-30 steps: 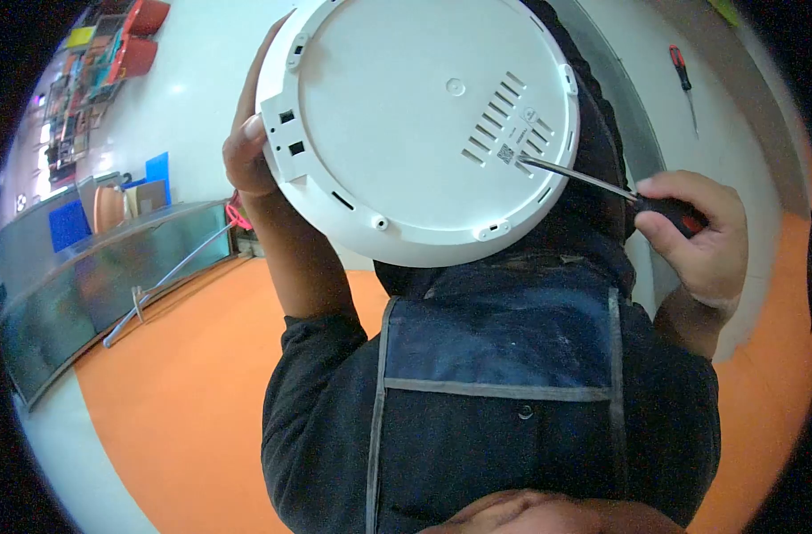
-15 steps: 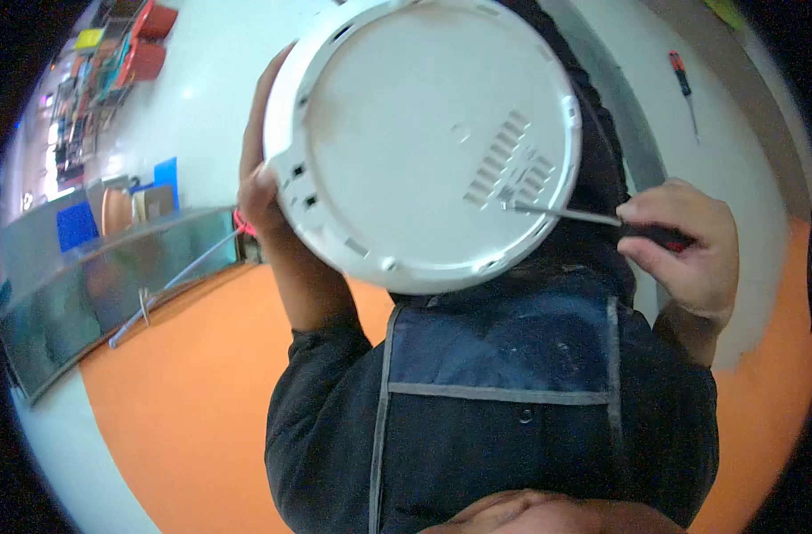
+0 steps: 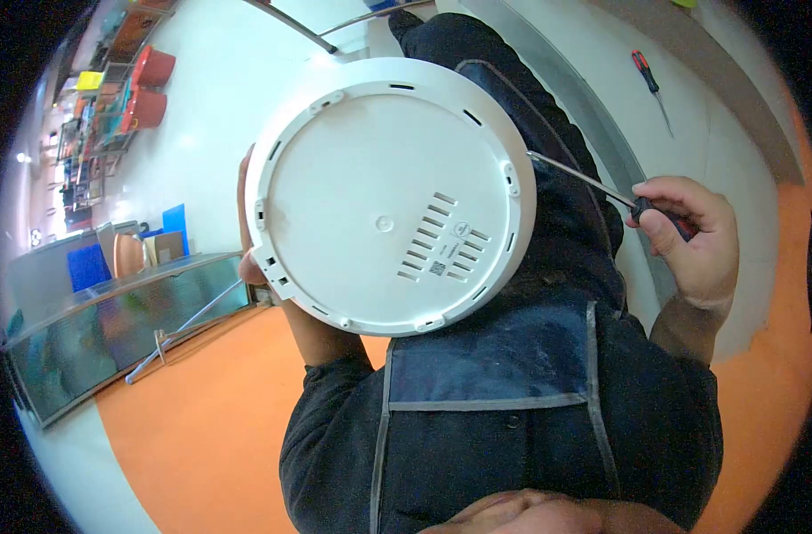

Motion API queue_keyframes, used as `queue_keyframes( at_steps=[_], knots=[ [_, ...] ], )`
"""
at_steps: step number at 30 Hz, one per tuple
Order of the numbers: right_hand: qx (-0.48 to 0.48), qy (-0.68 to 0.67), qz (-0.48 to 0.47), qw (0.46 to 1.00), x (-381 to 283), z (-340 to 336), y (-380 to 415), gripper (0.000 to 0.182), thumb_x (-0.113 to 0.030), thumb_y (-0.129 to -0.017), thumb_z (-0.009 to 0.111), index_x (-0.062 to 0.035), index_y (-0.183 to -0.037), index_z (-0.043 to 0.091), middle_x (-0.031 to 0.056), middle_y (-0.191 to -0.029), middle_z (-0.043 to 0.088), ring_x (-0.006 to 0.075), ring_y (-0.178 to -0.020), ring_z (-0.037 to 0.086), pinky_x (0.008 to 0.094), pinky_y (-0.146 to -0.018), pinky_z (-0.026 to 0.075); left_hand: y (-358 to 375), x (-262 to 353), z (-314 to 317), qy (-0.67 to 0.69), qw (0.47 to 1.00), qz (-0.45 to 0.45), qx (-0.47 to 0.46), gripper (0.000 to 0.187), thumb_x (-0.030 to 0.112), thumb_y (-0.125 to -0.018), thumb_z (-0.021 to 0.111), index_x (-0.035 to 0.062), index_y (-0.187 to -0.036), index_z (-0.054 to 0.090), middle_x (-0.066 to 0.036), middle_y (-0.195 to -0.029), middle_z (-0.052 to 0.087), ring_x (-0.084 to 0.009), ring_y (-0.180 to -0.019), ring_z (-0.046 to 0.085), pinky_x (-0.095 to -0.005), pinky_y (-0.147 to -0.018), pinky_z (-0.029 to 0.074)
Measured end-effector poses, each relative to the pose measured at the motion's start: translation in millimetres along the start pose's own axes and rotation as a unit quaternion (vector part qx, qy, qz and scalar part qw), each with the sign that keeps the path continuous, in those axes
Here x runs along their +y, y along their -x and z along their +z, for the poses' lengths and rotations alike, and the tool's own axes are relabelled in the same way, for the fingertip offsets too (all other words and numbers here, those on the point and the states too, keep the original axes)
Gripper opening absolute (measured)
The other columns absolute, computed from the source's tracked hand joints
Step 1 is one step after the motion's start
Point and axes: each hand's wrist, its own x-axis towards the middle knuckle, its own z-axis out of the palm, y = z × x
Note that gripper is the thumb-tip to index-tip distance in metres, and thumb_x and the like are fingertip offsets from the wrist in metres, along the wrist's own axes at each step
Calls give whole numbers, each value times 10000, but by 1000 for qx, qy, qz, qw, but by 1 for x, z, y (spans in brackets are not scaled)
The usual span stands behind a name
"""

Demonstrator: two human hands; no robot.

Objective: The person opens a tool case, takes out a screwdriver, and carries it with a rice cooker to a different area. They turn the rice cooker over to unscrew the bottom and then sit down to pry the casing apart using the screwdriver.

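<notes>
A round white plastic housing (image 3: 343, 196) is held up in front of my chest, its flat underside facing me. Slotted vents, a small printed code and clip openings around the rim show on it. My left hand (image 3: 253, 267) grips its left edge, with most of the fingers hidden behind it. In my right hand (image 3: 695, 236) is a screwdriver (image 3: 585, 179) with a black and red handle, held between thumb and fingers. Its metal shaft points left, and the tip is right at the housing's upper right rim.
Another screwdriver (image 3: 652, 84), red and black, lies on the pale surface at upper right. At left stands a glass-sided case (image 3: 130, 329) with blue pieces behind it. Red bins (image 3: 148, 89) sit farther back. A metal leg (image 3: 294, 27) crosses the top.
The housing has come lower and slightly left, turning a little. The screwdriver tip has gone from over the vents to the right rim, and its shaft now slants up leftward.
</notes>
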Motion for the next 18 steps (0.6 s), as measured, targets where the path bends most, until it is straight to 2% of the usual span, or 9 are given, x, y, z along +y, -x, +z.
queue_keyframes(
  at_steps=[3, 6, 12, 15, 18],
  knots=[
    [3, 37, -66, 997, 6, 1, -5, 260, -116, -863, 791, 0, -1082, 714, 64, -939, 724, 117, -868, 671, 248, -782, 514, 3, 1, 4, 8, 1000, 0, 2, 1167, 698, -574, 644, -84, -1414, 437, -282, -1333, 529, -419, -1250, 560, -510, -1079, 465],
    [32, 21, -91, 995, 7, 10, -11, 273, -105, -837, 813, -8, -1075, 722, 58, -946, 724, 117, -873, 668, 245, -792, 511, 10, 2, 9, 17, 1000, -3, 3, 1174, 705, -566, 648, -86, -1410, 441, -281, -1327, 532, -420, -1246, 564, -513, -1078, 470],
    [3, 93, -143, 985, -11, 16, -22, 296, -107, -796, 845, -16, -1055, 733, 75, -940, 724, 134, -861, 668, 254, -783, 508, 12, -5, 11, 11, 1000, -13, 5, 1134, 675, -576, 637, -77, -1406, 463, -295, -1367, 505, -429, -1271, 546, -518, -1074, 461],
    [-49, 144, -204, 967, -19, 19, -29, 290, -107, -802, 838, -25, -1061, 736, 104, -942, 727, 144, -865, 671, 264, -778, 510, 6, -20, 0, -22, 999, -20, 14, 1118, 646, -583, 630, -75, -1421, 459, -308, -1405, 479, -442, -1303, 517, -527, -1087, 439],
    [11, 169, -171, 971, -27, 33, -33, 263, -116, -825, 817, -35, -1062, 739, 126, -960, 733, 159, -860, 681, 274, -777, 518, 0, -22, -6, -46, 999, -17, -13, 1120, 631, -581, 632, -74, -1433, 453, -315, -1423, 466, -456, -1325, 497, -536, -1095, 426]
  ],
)
